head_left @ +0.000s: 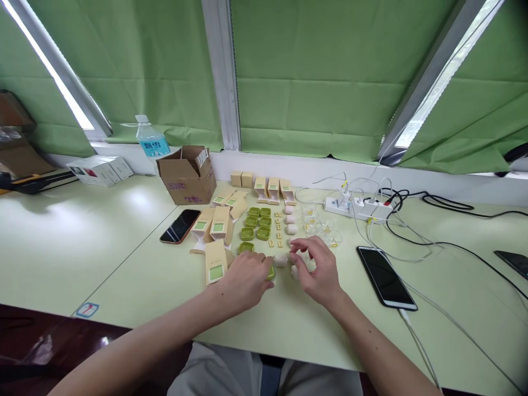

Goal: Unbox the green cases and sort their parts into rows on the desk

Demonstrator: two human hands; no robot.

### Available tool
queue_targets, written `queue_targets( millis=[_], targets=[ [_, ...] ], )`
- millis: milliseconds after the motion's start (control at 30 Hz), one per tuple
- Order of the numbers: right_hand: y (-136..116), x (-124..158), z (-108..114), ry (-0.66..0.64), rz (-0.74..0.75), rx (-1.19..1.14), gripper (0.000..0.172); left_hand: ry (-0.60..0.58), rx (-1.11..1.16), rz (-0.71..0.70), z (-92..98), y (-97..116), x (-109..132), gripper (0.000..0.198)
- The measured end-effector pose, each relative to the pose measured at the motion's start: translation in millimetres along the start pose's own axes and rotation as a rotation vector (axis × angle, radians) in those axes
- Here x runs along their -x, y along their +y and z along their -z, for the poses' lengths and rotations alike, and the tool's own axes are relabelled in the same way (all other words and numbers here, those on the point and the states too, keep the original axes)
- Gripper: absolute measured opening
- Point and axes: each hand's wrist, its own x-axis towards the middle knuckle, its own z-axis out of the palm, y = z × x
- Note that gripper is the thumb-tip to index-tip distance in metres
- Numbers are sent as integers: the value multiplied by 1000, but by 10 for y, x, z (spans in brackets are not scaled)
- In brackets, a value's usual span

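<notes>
My left hand (248, 279) is closed around a small green square dish (271, 272), mostly hidden by the fingers. Just across from it, my right hand (318, 270) curls thumb and forefinger together; what lies between them is too small to make out. A whitish cylinder (281, 260) lies between the two hands, and another (294, 272) sits under my right thumb. Farther back, pale pink cylinders (291, 229) form a column beside tiny yellow clip-like pieces (278, 221). More green dishes (264, 233) stand in two columns to their left.
Cream cartons with green windows (216, 262) lie left of the dishes, near a phone (180, 226) and an open cardboard box (187, 184). Clear plastic pieces (311, 220) lie at right, before a power strip (358, 208). Cables run past another phone (386, 278).
</notes>
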Motion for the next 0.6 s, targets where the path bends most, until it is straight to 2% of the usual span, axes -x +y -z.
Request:
queue_targets(
  millis=[100,167,233,300,400,500,600],
  targets=[
    [-33,8,-11,-91,128,82,35,144,304,80,20,-79,-46,37],
    [-52,17,-41,-146,164,132,54,240,541,169,58,-112,-97,50],
    [-59,29,-82,-170,162,163,65,273,751,236,84,-109,-164,59],
    [-53,39,-117,-156,133,155,64,259,960,242,81,-73,-234,64],
    [-36,41,-129,-101,99,107,59,249,1241,148,33,9,-316,64],
    [-35,32,-113,-64,92,111,62,310,1399,89,-39,69,-365,59],
    [-65,10,-115,-87,90,174,65,348,1499,133,-106,89,-390,57]
  ],
)
